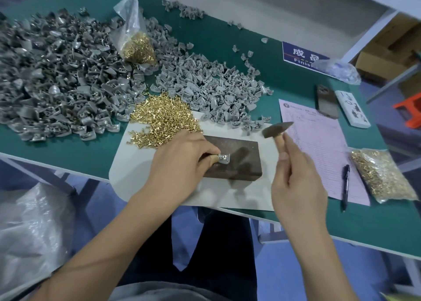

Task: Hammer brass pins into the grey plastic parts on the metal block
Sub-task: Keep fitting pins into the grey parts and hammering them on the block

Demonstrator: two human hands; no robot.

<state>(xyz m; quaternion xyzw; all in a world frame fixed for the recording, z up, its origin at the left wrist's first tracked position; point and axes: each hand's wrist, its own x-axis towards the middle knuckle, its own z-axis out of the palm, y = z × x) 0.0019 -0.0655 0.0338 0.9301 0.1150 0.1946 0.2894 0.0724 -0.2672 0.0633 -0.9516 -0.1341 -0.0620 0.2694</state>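
Note:
A dark brown metal block (241, 157) lies on a white sheet (136, 154) at the table's near edge. My left hand (180, 164) pinches a small grey plastic part (224, 159) against the block's top. My right hand (298, 186) grips the wooden handle of a small hammer (276, 128), whose head is raised above and to the right of the block. A loose heap of brass pins (166, 116) lies just behind my left hand. Grey plastic parts (216, 88) are piled behind the block.
A larger darker heap of parts (52, 77) fills the left of the green table (227, 34). A plastic bag of pins (136, 43) stands at the back. Right of the block lie a pink paper form (319, 145), a pen (345, 186), another pin bag (382, 175), a phone (326, 102) and a white box (353, 109).

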